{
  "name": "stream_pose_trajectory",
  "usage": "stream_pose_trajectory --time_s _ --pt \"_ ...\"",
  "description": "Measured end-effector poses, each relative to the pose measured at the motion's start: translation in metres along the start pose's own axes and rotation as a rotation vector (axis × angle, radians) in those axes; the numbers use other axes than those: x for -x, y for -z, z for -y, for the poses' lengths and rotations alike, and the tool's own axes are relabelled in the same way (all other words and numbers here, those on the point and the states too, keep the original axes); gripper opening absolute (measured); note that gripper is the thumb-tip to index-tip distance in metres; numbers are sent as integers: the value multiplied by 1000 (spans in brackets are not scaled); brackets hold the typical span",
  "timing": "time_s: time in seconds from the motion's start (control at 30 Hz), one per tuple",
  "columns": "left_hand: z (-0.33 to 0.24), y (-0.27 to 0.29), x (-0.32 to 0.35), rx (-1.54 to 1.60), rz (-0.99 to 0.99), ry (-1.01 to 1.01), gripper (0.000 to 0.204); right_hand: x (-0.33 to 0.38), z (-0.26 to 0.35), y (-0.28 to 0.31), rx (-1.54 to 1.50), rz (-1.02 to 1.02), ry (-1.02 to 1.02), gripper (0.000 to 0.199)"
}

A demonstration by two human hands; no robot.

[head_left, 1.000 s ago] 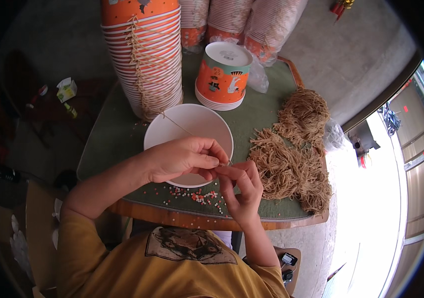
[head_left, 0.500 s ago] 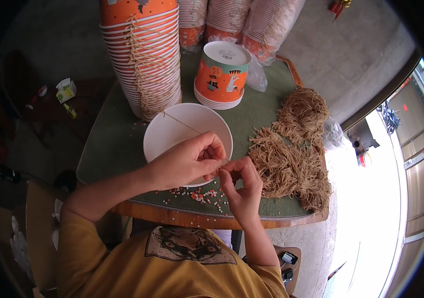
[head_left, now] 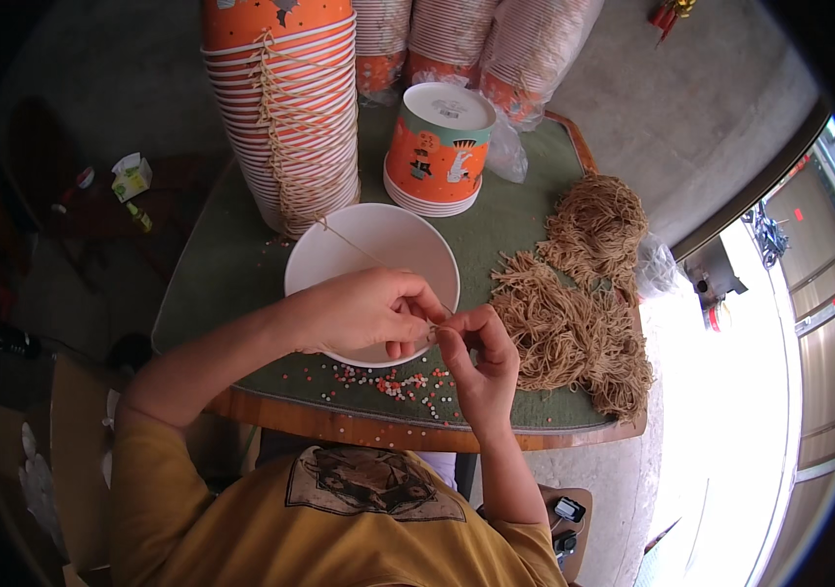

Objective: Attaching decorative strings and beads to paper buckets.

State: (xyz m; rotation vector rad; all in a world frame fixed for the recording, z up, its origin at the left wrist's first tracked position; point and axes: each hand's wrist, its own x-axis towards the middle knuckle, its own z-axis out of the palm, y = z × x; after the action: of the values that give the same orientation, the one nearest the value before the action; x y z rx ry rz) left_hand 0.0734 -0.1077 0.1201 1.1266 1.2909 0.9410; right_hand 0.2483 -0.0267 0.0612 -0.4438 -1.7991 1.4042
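A white-lined paper bucket (head_left: pixel 424 243) stands mouth up at the table's near edge. From a hole in its far rim, a thin tan cord (head_left: pixel 347 241) runs across the mouth to my hands. My left hand (head_left: pixel 363 311) reaches over the bucket, its thumb and fingers closed round the cord near the right rim. Close against it, my right hand (head_left: pixel 481 370) pinches the cord at the bucket's near right rim. The cord's end is mostly hidden by my fingertips.
Behind stand a tall stack of corded orange buckets (head_left: pixel 305 117), an upturned orange bucket stack (head_left: pixel 434 157) and several bagged stacks (head_left: pixel 447 39). Bundles of tan cord (head_left: pixel 564 328) lie at right. Small orange and white paper dots (head_left: pixel 398 385) litter the green tabletop (head_left: pixel 226 293).
My left hand has turned slightly and dropped a little, and its fingers have shifted at the rim. My right hand stays close by, still pinching. The bucket has barely moved.
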Motion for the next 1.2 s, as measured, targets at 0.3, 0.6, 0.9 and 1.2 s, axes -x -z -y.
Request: stream_pose_trajectory --time_s 0.3,0.6,0.9,1.2 --pt "5 1 -3 -52 20 32 14 -1 -7 3 17 18 48 7" --pt "3 -30 8 -909 -483 -623 13 -1 3 0 99 -14 101 9" --pt "4 -10 8 -355 -264 -340 10 2 -5 1 8 -24 0 7" --pt "2 -13 3 -324 -176 -247 9 3 -5 0 -68 -27 -34 7"
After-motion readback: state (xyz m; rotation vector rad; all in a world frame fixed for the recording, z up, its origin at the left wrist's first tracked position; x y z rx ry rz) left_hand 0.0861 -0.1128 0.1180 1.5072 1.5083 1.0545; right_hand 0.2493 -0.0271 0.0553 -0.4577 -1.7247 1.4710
